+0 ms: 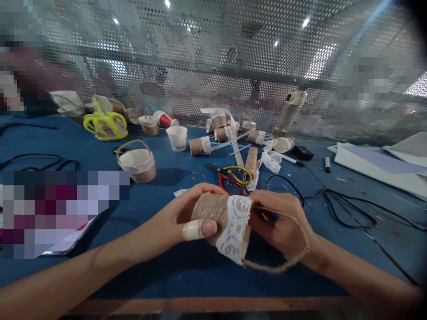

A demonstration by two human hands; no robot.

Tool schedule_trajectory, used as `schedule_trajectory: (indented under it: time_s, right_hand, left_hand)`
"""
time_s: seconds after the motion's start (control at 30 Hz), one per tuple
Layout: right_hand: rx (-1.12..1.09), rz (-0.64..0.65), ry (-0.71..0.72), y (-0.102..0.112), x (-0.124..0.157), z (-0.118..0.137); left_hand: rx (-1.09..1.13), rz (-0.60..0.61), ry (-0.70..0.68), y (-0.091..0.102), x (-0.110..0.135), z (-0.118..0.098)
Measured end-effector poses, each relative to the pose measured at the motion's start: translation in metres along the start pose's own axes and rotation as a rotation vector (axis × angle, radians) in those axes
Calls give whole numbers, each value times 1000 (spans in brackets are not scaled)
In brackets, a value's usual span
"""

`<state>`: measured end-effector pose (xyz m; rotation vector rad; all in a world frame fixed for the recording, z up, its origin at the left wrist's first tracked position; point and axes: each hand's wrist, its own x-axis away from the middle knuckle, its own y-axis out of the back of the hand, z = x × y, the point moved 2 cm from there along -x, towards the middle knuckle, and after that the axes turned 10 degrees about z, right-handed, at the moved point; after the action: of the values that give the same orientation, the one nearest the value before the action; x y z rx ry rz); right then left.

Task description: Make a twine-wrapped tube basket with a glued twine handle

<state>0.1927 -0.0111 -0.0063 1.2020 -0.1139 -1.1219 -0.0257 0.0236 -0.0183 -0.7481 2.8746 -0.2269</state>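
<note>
My left hand is wrapped round a small cup basket covered in jute twine, with a white lace band at its rim. A bandage sits on that thumb. My right hand grips the rim side of the same basket. A braided jute handle loops from the rim round my right wrist. The basket lies on its side above the blue table, near its front edge.
Scissors with red and yellow handles lie just behind my hands. A finished basket, a white cup, several jute-wrapped cups, a yellow basket, black cables and white sheets crowd the table. A perforated metal screen stands behind.
</note>
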Motion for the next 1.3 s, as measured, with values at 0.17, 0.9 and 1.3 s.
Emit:
schedule_trajectory:
  time_s: [0.17, 0.9, 1.3]
  right_hand:
    - [19, 100, 40, 2, -2, -2]
    - [-244, 65, -192, 2, 4, 4]
    - [-844, 479, -434, -2, 4, 4]
  left_hand:
    - [16, 86, 106, -4, 4, 1]
    - [-490, -76, -392, 0, 6, -4]
    - [-690, -101, -445, -9, 10, -7]
